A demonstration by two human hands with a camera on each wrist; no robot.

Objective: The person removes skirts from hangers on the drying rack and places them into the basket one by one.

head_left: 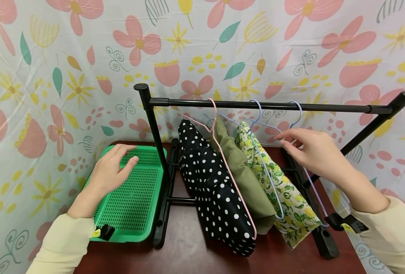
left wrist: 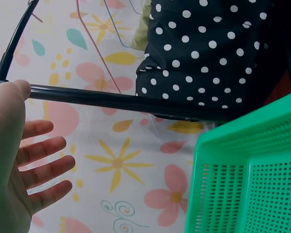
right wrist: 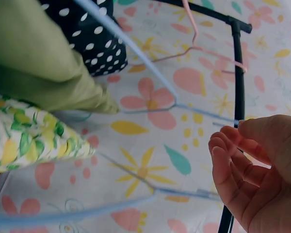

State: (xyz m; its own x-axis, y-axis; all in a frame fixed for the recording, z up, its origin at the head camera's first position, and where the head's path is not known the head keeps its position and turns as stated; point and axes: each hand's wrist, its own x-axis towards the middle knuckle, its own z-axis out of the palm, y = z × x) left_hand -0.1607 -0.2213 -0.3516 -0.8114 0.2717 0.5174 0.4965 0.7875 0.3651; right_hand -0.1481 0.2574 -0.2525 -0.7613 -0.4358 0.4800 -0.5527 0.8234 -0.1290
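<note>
My right hand is beside the neck of the rightmost light-blue hanger, its fingers loosely bent with nothing seen between them. That hanger carries a lemon-print cloth. To its left, an olive-green cloth hangs on another light-blue hanger, and a black polka-dot cloth on a pink hanger. All three hooks sit over the black rod. My left hand hovers over the green basket; in the left wrist view its fingers are spread and hold nothing.
The black rack's left post rises between the basket and the cloths, and its right post stands beyond my right hand. Rack feet rest on the dark red-brown table. A flowered curtain surrounds the back and sides.
</note>
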